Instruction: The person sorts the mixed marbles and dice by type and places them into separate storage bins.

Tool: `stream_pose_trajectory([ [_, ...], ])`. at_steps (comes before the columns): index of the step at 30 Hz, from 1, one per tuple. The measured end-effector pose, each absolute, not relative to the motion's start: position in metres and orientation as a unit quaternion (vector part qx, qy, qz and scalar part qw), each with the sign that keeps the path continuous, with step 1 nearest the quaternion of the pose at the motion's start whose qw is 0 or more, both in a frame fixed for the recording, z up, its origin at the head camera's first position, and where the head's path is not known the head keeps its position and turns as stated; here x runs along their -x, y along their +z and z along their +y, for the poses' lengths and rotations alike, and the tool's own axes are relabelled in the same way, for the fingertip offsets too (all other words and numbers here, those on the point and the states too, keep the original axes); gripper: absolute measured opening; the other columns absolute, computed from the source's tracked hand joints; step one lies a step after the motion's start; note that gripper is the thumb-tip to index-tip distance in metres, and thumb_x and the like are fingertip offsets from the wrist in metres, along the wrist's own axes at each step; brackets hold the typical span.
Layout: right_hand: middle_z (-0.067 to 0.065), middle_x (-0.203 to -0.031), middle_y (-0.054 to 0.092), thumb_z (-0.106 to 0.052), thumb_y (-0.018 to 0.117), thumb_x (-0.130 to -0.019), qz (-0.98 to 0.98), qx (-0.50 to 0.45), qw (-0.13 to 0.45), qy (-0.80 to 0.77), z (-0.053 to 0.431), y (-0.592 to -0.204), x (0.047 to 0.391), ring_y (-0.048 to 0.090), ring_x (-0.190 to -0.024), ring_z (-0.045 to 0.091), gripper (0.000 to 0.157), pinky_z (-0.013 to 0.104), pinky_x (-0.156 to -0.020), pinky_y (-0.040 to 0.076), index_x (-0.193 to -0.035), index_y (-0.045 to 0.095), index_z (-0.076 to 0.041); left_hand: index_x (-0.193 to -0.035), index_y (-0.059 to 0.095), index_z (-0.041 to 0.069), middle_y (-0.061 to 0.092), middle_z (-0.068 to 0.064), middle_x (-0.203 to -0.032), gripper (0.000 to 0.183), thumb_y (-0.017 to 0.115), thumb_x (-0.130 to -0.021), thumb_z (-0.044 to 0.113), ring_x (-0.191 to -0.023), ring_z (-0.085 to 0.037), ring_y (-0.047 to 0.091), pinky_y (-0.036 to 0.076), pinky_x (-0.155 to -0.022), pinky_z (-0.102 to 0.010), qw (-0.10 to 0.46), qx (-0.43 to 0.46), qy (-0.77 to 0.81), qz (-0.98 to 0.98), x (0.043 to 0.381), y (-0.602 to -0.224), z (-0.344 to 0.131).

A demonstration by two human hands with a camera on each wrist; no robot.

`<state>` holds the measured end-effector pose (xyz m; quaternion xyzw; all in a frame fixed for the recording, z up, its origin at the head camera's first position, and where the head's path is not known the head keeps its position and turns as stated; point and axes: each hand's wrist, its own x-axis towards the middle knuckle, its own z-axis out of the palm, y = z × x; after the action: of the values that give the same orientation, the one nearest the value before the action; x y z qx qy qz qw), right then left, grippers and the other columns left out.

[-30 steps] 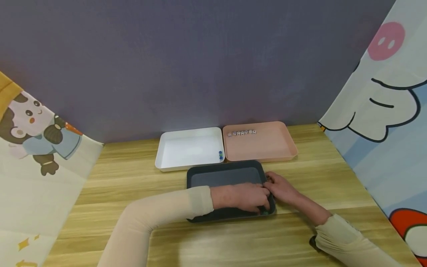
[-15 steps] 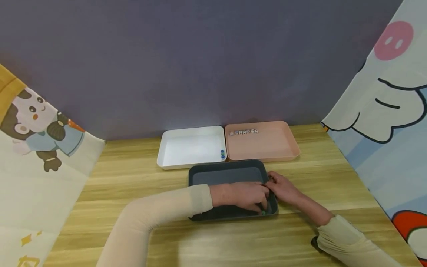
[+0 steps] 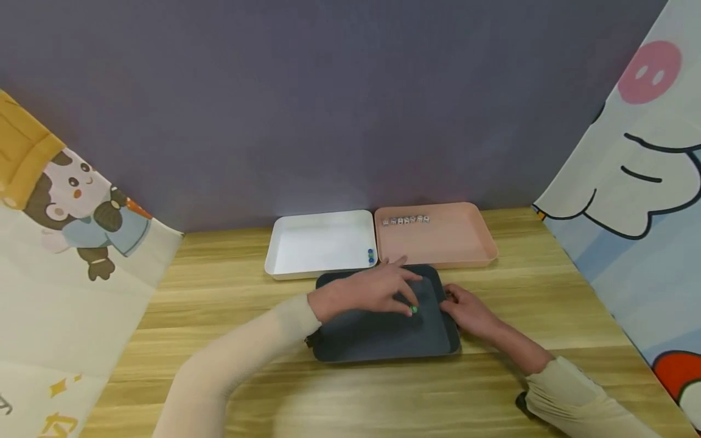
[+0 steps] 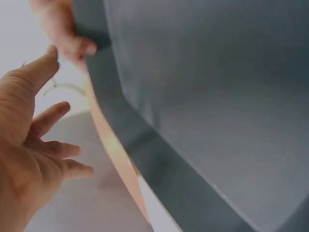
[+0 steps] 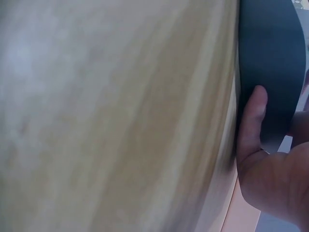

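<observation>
My left hand (image 3: 372,291) is above the dark grey tray (image 3: 356,347), thumb and index finger pinching a small green ball (image 3: 413,309). Its other fingers spread toward the back. In the left wrist view, the left hand (image 4: 29,130) is beside the tray's dark rim (image 4: 145,145), thumb and index tips close together; the ball does not show there. My right hand (image 3: 472,313) holds the tray's right side. In the right wrist view, a finger (image 5: 253,118) of that hand lies along the tray's outer wall (image 5: 273,53).
Behind the dark tray stand a white tray (image 3: 312,243) and a pink tray (image 3: 454,243). Small blue and green balls (image 3: 370,255) sit in the white tray's right corner. Several small white dice (image 3: 406,220) form a row in the pink one. A grey wall rises behind.
My left hand has moved from the dark tray's front right corner up and to the left, now with the green ball between its fingertips. The right hand stays at the tray's side.
</observation>
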<state>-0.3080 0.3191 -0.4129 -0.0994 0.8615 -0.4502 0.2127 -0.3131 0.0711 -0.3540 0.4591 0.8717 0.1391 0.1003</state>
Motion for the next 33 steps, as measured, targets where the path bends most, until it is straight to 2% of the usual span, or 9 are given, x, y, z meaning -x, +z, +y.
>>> stream_pose_trajectory([
  [5,0.015,-0.091,0.058,-0.013,0.049,-0.097,0.858,0.098,0.221,-0.454,0.319,-0.415,0.305,0.053,-0.058,0.024,0.039,0.039,-0.052,0.048,-0.132,0.047,0.004,-0.108,0.076,0.021,0.054,-0.005,-0.138,0.026,0.071,-0.088,0.037,-0.141,-0.022,0.029,0.005,-0.115,-0.046,0.054,-0.439,0.248,0.862,0.319,-0.353,0.044],
  [8,0.016,-0.098,0.058,-0.014,0.048,-0.098,0.856,0.100,0.224,-0.454,0.322,-0.415,0.305,0.053,-0.060,0.024,0.041,0.040,-0.052,0.048,-0.134,0.044,0.005,-0.106,0.077,0.019,0.054,-0.007,-0.138,0.025,0.072,-0.088,0.035,-0.140,-0.022,0.030,0.009,-0.115,-0.043,0.030,-0.424,0.283,0.860,0.320,-0.356,0.032],
  [14,0.018,-0.101,0.057,-0.014,0.049,-0.098,0.860,0.099,0.223,-0.449,0.324,-0.413,0.306,0.052,-0.059,0.025,0.044,0.041,-0.053,0.047,-0.136,0.042,0.005,-0.104,0.077,0.022,0.054,-0.001,-0.138,0.022,0.075,-0.086,0.034,-0.145,-0.028,0.016,0.014,-0.114,-0.050,-0.023,-0.370,0.322,0.871,0.312,-0.358,0.013],
  [18,0.018,-0.104,0.057,-0.014,0.049,-0.098,0.858,0.097,0.224,-0.451,0.323,-0.411,0.306,0.054,-0.062,0.024,0.044,0.041,-0.054,0.048,-0.137,0.042,0.005,-0.102,0.078,0.023,0.056,0.002,-0.135,0.020,0.077,-0.085,0.032,-0.145,-0.025,0.016,0.016,-0.113,-0.049,-0.059,-0.332,0.361,0.869,0.305,-0.355,0.002],
  [26,0.023,-0.110,0.056,-0.013,0.048,-0.099,0.855,0.122,0.246,-0.441,0.322,-0.409,0.308,0.054,-0.063,0.025,0.048,0.042,-0.054,0.049,-0.140,0.035,0.008,-0.098,0.079,0.016,0.061,-0.007,-0.128,0.016,0.079,-0.083,0.023,-0.142,-0.028,0.024,0.022,-0.112,-0.048,-0.123,-0.317,0.413,0.845,0.289,-0.350,-0.018],
  [33,0.033,-0.125,0.048,-0.015,0.048,-0.101,0.848,0.130,0.280,-0.432,0.323,-0.406,0.312,0.061,-0.089,0.029,0.056,0.041,-0.059,0.053,-0.145,0.026,0.010,-0.098,0.079,0.015,0.062,-0.005,-0.127,0.018,0.081,-0.081,0.020,-0.142,-0.029,0.025,0.023,-0.112,-0.047,-0.149,-0.317,0.439,0.827,0.279,-0.350,-0.026],
])
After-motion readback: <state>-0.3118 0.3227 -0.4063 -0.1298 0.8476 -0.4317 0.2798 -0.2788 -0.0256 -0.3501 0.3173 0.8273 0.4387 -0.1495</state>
